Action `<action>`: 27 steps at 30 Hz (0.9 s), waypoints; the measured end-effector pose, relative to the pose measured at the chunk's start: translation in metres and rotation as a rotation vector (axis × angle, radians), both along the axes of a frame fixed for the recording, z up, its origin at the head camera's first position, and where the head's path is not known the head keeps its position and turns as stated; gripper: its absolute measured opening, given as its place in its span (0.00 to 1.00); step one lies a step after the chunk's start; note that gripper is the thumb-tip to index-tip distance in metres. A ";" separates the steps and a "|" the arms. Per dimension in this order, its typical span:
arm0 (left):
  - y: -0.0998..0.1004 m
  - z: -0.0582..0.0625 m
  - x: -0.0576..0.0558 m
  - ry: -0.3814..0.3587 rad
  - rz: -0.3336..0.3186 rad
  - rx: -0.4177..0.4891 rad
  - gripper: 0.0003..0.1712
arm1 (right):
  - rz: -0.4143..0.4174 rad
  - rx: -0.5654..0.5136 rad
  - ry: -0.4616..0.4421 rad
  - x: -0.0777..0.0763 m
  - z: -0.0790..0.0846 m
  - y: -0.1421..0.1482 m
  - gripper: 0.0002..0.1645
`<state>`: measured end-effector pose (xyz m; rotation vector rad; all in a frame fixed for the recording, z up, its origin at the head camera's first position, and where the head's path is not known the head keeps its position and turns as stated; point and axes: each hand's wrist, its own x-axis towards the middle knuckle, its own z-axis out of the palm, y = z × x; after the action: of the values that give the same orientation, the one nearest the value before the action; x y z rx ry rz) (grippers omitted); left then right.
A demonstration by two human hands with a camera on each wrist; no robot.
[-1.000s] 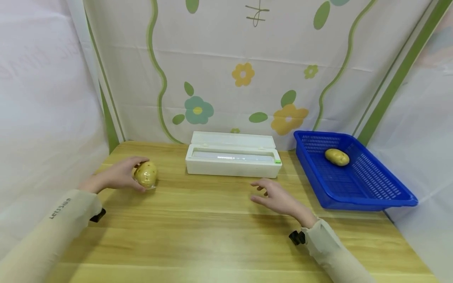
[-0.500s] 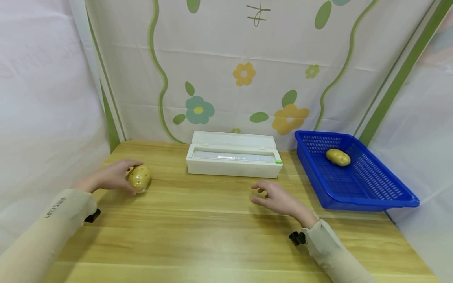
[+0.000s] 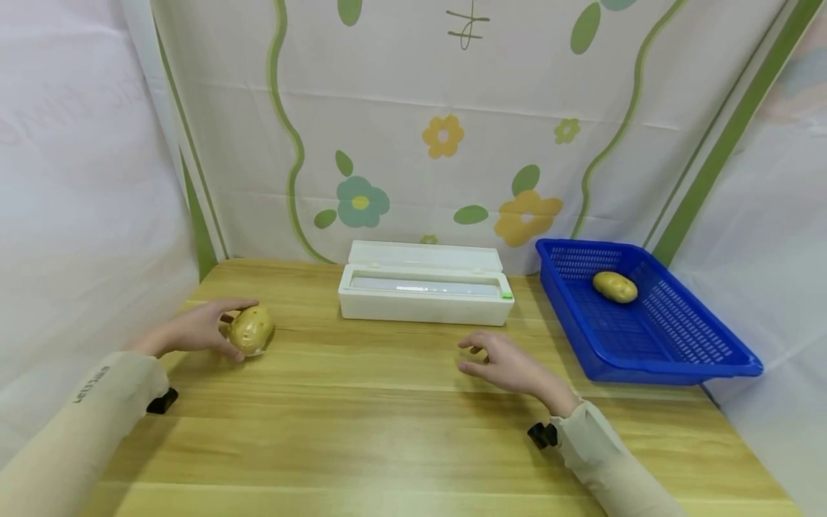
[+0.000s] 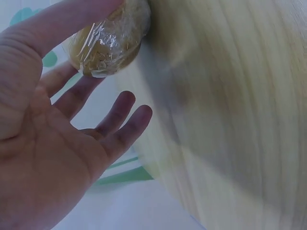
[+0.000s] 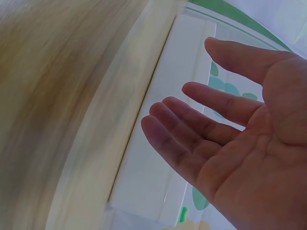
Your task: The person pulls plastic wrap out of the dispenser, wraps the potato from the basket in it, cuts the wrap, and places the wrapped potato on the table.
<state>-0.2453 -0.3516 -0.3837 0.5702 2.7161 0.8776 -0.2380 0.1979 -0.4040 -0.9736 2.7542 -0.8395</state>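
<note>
My left hand pinches a potato between thumb and fingers at the left side of the table. Clear plastic film covers this potato, crinkled and shiny in the left wrist view. The ring and little fingers stand away from it. Whether the potato touches the tabletop is hard to tell. Over the middle right of the table hovers my right hand, fingers loosely bent, holding nothing. Nearest to it is a long white cling film box, its lid raised and a film roll visible inside.
At the right stands a blue plastic basket with perforated sides; one potato lies in it. The wooden table has a flower-printed curtain behind it and white curtains at both sides.
The left hand has moved left and slightly towards me with the wrapped potato. The right hand, the box and the basket stay where they were.
</note>
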 end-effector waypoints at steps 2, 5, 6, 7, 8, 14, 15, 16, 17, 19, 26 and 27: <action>-0.003 -0.002 0.000 -0.018 -0.004 0.021 0.62 | 0.001 0.002 0.004 0.000 0.000 0.000 0.24; -0.006 -0.004 0.001 -0.029 0.001 0.029 0.63 | 0.005 0.002 0.006 0.001 -0.001 0.000 0.24; -0.007 -0.004 0.002 -0.033 0.002 0.030 0.63 | 0.005 0.001 0.005 0.001 -0.001 0.000 0.24; -0.008 -0.005 0.002 -0.038 0.002 0.033 0.63 | 0.007 -0.002 0.003 0.001 -0.001 0.000 0.23; -0.008 -0.006 0.003 -0.046 0.007 0.038 0.63 | 0.007 -0.005 0.001 0.001 -0.001 0.000 0.23; -0.010 -0.011 0.006 -0.075 -0.012 0.110 0.63 | 0.014 -0.012 -0.010 0.001 -0.002 0.001 0.23; -0.010 -0.012 0.007 -0.071 -0.022 0.120 0.63 | 0.016 -0.010 -0.009 0.001 -0.002 0.001 0.23; -0.010 -0.014 0.007 -0.065 -0.029 0.126 0.63 | 0.018 -0.008 -0.008 0.001 -0.002 0.001 0.23; -0.010 -0.014 0.007 -0.057 -0.035 0.131 0.63 | 0.018 -0.005 -0.007 0.001 -0.002 0.001 0.23; -0.010 -0.016 0.007 -0.052 -0.038 0.136 0.63 | 0.015 -0.006 -0.009 0.001 -0.001 0.002 0.23; -0.009 -0.014 0.012 -0.086 0.017 0.143 0.63 | -0.012 -0.043 -0.026 -0.002 0.001 0.005 0.23; -0.009 -0.013 0.012 -0.083 0.024 0.144 0.63 | -0.020 -0.050 -0.023 -0.003 0.001 0.006 0.23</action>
<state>-0.2333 -0.3604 -0.3972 0.5181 2.6060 1.0853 -0.2412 0.2036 -0.4029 -0.9400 2.7400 -0.9217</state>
